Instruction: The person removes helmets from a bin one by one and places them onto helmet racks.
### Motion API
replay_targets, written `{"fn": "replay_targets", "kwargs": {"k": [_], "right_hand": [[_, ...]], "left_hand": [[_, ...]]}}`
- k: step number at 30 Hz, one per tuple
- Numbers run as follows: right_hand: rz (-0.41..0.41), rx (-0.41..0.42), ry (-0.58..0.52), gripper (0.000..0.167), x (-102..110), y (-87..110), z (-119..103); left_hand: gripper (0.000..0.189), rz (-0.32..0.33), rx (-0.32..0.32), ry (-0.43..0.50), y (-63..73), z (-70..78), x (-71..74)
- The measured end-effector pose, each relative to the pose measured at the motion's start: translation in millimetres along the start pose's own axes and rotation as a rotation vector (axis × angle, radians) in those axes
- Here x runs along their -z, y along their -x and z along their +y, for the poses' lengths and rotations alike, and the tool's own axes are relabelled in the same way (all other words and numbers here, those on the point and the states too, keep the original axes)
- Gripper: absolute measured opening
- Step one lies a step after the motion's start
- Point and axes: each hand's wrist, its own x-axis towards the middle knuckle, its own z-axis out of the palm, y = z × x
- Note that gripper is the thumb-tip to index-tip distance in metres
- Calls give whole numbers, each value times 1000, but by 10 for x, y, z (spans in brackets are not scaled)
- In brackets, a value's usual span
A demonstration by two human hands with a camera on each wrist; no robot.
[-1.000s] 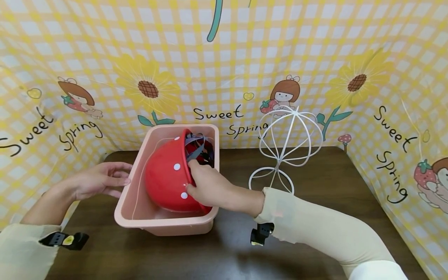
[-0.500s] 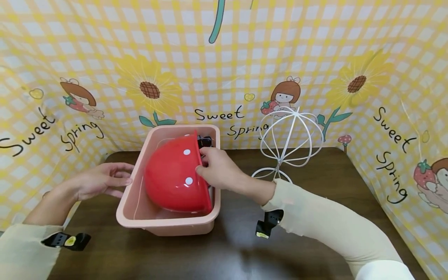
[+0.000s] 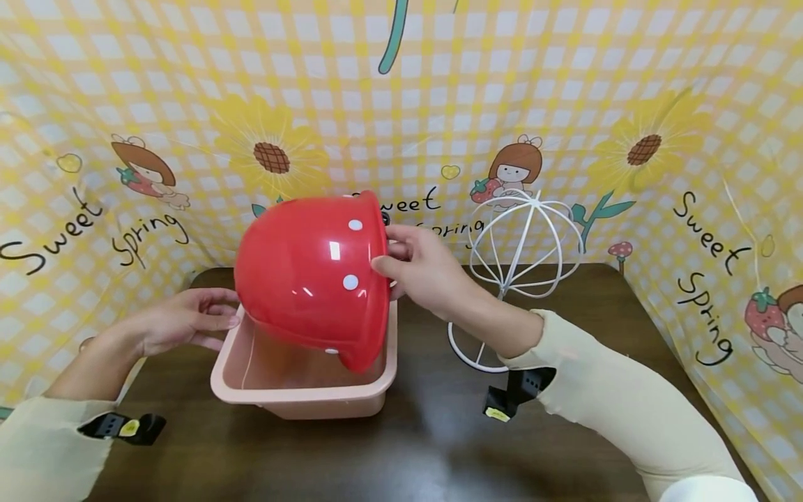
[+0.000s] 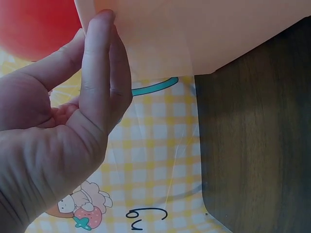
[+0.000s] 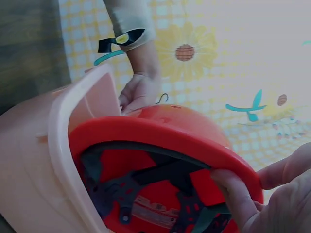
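A red hard hat (image 3: 295,272) with white dots is tipped on its side, high in the mouth of a pink plastic bin (image 3: 307,395). My right hand (image 3: 433,272) grips its brim, thumb on one face and fingers on the other. Seen in the right wrist view, the hat's hollow shows a dark suspension harness (image 5: 165,167), and its brim overlaps the bin's rim (image 5: 58,116). At the bin's left side, my left hand (image 3: 185,321) pinches the rim between thumb and fingers; the left wrist view shows the fingers against the outer wall (image 4: 160,43).
Right of the bin, a white wire stand (image 3: 502,286) with a globe-shaped top stands on the dark wooden table (image 3: 433,432), partly behind my right forearm. Yellow checked cloth (image 3: 389,125) hangs around the back and sides.
The hard hat has risen from inside the bin to its mouth, its brim turned toward the right. My right hand has moved up and right with it. My left hand stays at the rim.
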Motion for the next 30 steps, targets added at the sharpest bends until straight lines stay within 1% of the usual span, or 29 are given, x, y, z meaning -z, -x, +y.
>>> {"fn": "replay_targets", "kwargs": {"k": [3,6,8,10,12,14,16,18,19,21,23,25,28,30], "right_hand": [[38,43,-21,49,50,31,-6],[53,91,-72,48,111,43,11],[57,114,-118,48,159,36,37],[62,125,-173,48,201,23,68],[70,129,-230,48,233,11,104],[87,131,-285,48,252,12,133],[107,140,-335,48,258,20,148],[130,154,-376,46,254,30,150],[143,163,-396,46,251,36,149],[159,188,-436,45,242,45,148],[167,217,-479,45,232,48,152],[172,247,-519,45,218,44,163],[179,288,-581,45,181,34,183],[186,306,-615,45,149,28,199]], "left_hand": [[40,-13,-16,26,4,-21,15],[31,-22,-33,49,10,-30,25],[33,-10,-34,47,13,-27,24],[40,12,-27,24,15,-19,15],[48,53,-27,-8,18,-13,3],[52,115,-40,-46,36,6,-9],[45,186,-75,-71,71,38,-23],[34,248,-125,-73,129,85,-43],[28,270,-148,-66,159,117,-63],[24,289,-197,-29,211,190,-127],[25,282,-239,19,248,264,-216],[28,268,-271,63,254,337,-336],[36,216,-310,120,243,428,-525],[39,162,-335,160,221,484,-666]]}}
